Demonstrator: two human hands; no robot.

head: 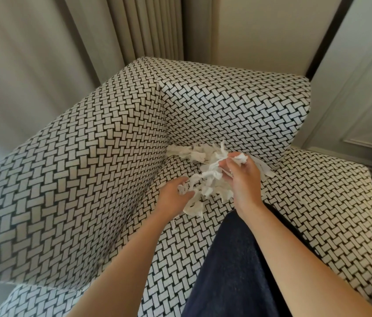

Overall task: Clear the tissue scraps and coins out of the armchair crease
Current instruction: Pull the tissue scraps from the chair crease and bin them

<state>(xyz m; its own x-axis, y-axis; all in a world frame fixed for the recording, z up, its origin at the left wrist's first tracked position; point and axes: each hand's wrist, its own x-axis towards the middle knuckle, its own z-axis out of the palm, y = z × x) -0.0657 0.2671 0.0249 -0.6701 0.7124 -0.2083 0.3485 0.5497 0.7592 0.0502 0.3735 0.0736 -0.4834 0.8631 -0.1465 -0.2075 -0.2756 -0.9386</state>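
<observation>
Gathering is best done by scooping inward so nothing is pushed deeper. Tissue scraps (210,179) are bunched over the armchair (77,170) seat, clutched by the curled left hand (173,197) below and the right hand (242,177) above; more are strewn along the back crease (180,152). No coins are seen.

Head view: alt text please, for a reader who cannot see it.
Both hands, left and right, clutch white tissue scraps above the seat of a black-and-white woven-pattern armchair. More scraps lie along the back crease; no coins show. A dark blue cloth lies over the seat front.
</observation>
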